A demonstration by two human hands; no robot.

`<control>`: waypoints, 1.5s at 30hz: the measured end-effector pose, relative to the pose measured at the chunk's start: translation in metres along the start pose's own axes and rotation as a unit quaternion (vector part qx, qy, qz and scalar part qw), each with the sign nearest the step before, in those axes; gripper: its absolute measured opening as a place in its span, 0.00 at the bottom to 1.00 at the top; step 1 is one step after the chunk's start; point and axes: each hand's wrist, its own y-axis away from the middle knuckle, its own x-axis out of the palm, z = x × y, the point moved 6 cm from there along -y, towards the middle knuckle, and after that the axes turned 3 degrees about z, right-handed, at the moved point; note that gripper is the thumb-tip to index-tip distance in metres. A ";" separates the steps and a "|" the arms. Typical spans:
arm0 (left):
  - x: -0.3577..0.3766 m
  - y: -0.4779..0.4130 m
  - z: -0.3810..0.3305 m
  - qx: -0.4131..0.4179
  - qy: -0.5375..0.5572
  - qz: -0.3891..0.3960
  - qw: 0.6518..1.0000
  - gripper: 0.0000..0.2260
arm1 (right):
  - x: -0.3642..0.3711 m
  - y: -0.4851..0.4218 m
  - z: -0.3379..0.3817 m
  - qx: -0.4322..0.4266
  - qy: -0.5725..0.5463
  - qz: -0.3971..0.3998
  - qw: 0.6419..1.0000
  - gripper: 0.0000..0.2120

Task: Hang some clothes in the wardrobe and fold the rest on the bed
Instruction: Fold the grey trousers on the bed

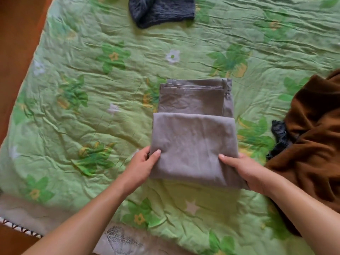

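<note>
Two hands are on one garment at the middle of the bed [77,115]: a pair of grey trousers [193,142], folded into a short, thick stack on the green flowered quilt [184,52]. The near layer is doubled over the far one, and beyond its fold the stacked hems and seams of the lower layers show in steps.

The left hand [142,163] takes the near left corner of the top layer. Its grip is closed on the cloth, thumb on top and fingers tucked at the edge. The right hand [242,169] has the near right corner the same way, thumb flat on the fabric and fingers hidden underneath. The near edge looks raised a little off the quilt, with shadow below it.

Off to the right, well apart from the trousers, a brown garment [312,137] lies in a loose heap, with a dark ribbed piece [279,133] poking out at its left side. At the far edge of the bed sits a dark blue knitted garment [161,11], rolled or bunched. Wooden floor [16,43] shows past the bed's left side.
</note>
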 end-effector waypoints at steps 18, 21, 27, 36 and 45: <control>-0.027 -0.083 -0.121 0.209 -0.411 -0.219 0.860 0.28 | -0.001 0.014 0.148 -0.347 0.474 -0.371 0.719 0.32; 0.013 -0.095 -0.137 0.273 -0.526 -0.199 0.781 0.30 | 0.035 -0.014 0.166 -0.371 0.618 -0.324 0.613 0.33; 0.036 -0.150 -0.109 0.201 -0.604 -0.115 0.762 0.30 | 0.030 -0.096 0.166 -0.288 0.692 -0.248 0.613 0.37; 0.031 -0.054 -0.052 0.219 -0.575 -0.115 0.780 0.34 | 0.043 -0.003 0.077 -0.404 0.651 -0.276 0.581 0.30; 0.026 -0.057 -0.018 0.172 -0.595 -0.127 0.775 0.35 | 0.032 -0.026 0.026 -0.272 0.718 -0.210 0.605 0.36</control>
